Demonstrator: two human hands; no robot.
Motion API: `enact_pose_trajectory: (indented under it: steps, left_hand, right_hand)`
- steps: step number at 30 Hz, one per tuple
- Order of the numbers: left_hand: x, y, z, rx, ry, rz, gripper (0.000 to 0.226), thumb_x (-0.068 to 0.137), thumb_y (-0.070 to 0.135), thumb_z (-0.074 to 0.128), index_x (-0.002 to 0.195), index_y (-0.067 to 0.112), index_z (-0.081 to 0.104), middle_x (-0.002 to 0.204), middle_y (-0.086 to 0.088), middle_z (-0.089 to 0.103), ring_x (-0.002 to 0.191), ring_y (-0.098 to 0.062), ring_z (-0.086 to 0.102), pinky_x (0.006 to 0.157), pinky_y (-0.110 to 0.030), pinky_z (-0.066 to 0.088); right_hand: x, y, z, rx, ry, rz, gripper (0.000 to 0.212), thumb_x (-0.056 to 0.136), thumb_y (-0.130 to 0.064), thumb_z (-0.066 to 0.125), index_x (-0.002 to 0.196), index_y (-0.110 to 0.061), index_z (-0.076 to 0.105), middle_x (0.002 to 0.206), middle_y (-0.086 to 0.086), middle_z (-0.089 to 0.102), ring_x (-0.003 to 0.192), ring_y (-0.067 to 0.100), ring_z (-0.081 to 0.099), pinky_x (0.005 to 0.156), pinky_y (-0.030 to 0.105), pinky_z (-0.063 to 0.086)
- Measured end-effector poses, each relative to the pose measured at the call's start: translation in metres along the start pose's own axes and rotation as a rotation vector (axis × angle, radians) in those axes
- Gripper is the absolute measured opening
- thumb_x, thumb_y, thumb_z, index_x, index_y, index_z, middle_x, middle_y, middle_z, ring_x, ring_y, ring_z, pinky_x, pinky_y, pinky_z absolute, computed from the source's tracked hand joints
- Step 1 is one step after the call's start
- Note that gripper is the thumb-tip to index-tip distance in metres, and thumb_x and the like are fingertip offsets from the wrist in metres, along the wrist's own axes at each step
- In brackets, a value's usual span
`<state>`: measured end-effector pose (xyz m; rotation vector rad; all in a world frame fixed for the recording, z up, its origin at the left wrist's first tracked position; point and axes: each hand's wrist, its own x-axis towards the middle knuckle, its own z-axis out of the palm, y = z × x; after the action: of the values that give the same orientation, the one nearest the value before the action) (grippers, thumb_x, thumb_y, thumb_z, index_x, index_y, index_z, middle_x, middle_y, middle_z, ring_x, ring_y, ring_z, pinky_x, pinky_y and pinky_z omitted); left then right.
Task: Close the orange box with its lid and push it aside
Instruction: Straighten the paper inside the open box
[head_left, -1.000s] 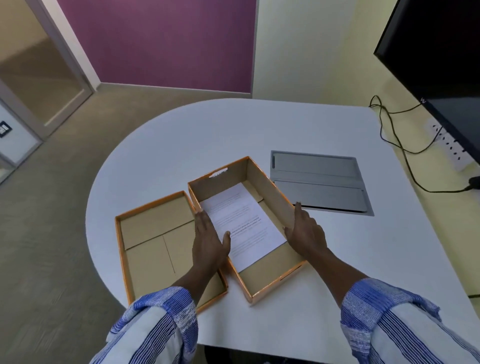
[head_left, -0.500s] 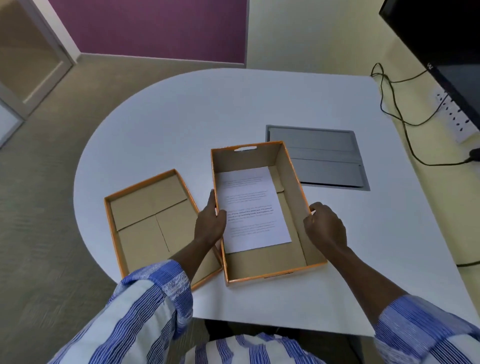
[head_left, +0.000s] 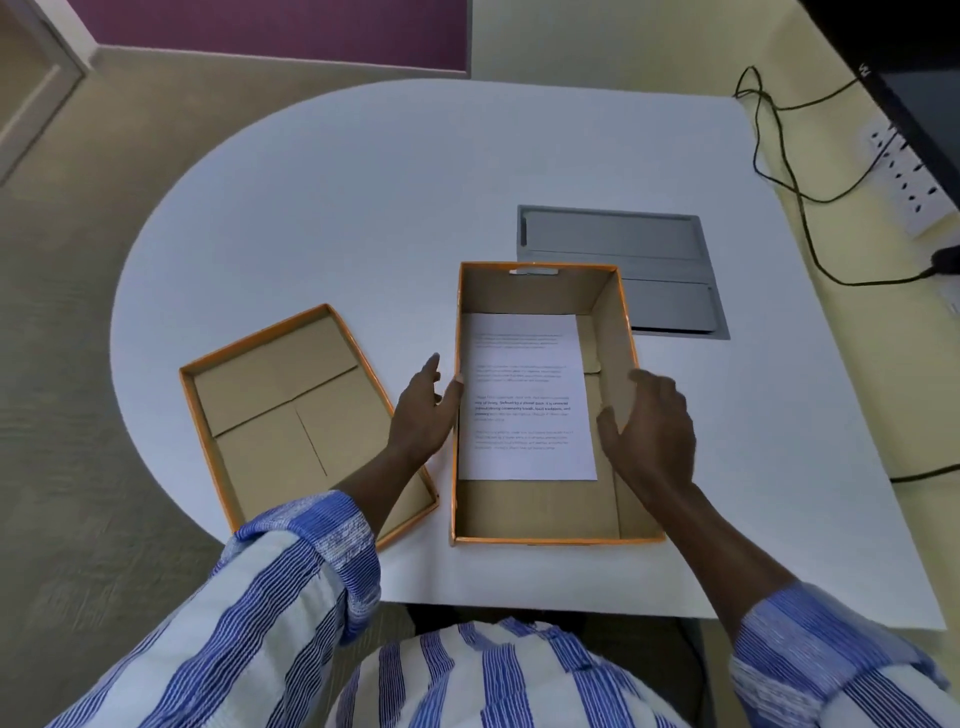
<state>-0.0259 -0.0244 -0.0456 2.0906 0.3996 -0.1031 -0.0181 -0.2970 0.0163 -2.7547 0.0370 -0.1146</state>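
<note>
The orange box (head_left: 540, 512) sits open on the white table, square to me, with a printed sheet of paper (head_left: 524, 400) lying flat inside. Its lid (head_left: 280, 415) lies upside down to the left, brown inside facing up, tilted a little. My left hand (head_left: 423, 410) rests against the box's left wall, thumb over the rim, fingers spread. My right hand (head_left: 649, 426) hovers over the box's right wall with fingers apart, holding nothing.
A grey metal cable hatch (head_left: 660, 244) is set into the table (head_left: 363, 208) just behind and right of the box. Black cables (head_left: 779, 156) and a power strip (head_left: 914, 182) run along the right wall under a dark screen (head_left: 914, 78).
The box has been turned from a slant to lie square to me. My right hand has lifted off the right wall and opened; my left hand stays at the left wall.
</note>
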Motion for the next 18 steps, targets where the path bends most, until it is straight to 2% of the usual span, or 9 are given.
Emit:
enact_pose_trajectory:
  steps: [4,8,11,14,16,18]
  left_hand:
    - [-0.006,-0.024,-0.027,0.044,0.168,-0.089,0.060,0.105,0.042,0.048,0.154,0.009,0.039,0.151,-0.016,0.048,0.130,-0.030,0.055,0.108,-0.041,0.045]
    - [-0.019,-0.066,-0.067,0.202,0.330,-0.198,0.055,0.101,0.031,0.055,0.147,0.002,0.046,0.145,-0.023,0.048,0.134,-0.039,0.046,0.107,-0.044,0.040]
    - [-0.036,-0.100,-0.096,0.356,0.402,-0.320,0.062,0.097,0.031,0.060,0.148,0.001,0.043,0.150,-0.026,0.043,0.137,-0.042,0.041,0.110,-0.052,0.037]
    - [-0.056,-0.126,-0.117,0.431,0.449,-0.469,0.071,0.093,0.027,0.062,0.151,-0.001,0.033,0.154,-0.028,0.035,0.142,-0.044,0.033,0.114,-0.056,0.031]
    - [-0.066,-0.138,-0.126,0.398,0.479,-0.603,0.073,0.092,0.024,0.062,0.152,-0.002,0.029,0.151,-0.028,0.036,0.139,-0.045,0.035,0.113,-0.057,0.033]
    - [-0.071,-0.146,-0.132,0.315,0.484,-0.749,0.067,0.092,0.020,0.060,0.148,-0.003,0.032,0.147,-0.028,0.040,0.134,-0.046,0.041,0.109,-0.056,0.038]
  right_hand:
    - [0.011,-0.065,0.017,0.195,-0.102,-0.329,0.045,0.094,-0.027,0.064,0.132,-0.005,0.055,0.129,0.014,0.059,0.119,0.030,0.056,0.095,0.039,0.048]
    - [0.002,-0.141,0.048,0.313,-0.299,-0.456,0.049,0.095,-0.031,0.061,0.138,-0.010,0.051,0.138,0.009,0.056,0.124,0.027,0.056,0.093,0.038,0.050]
    - [-0.008,-0.182,0.078,0.223,-0.502,-0.526,0.061,0.096,-0.034,0.060,0.148,-0.007,0.041,0.151,0.012,0.046,0.134,0.031,0.050,0.103,0.044,0.047]
    - [-0.017,-0.207,0.106,0.065,-0.678,-0.489,0.068,0.096,-0.040,0.058,0.149,-0.005,0.033,0.149,0.017,0.042,0.133,0.036,0.047,0.103,0.044,0.046]
    - [-0.022,-0.213,0.123,0.041,-0.793,-0.381,0.070,0.095,-0.044,0.058,0.148,-0.005,0.033,0.146,0.017,0.043,0.130,0.036,0.049,0.102,0.045,0.047]
    - [-0.025,-0.211,0.138,0.020,-0.880,-0.284,0.072,0.095,-0.046,0.057,0.147,-0.004,0.031,0.147,0.019,0.041,0.130,0.037,0.050,0.101,0.046,0.048]
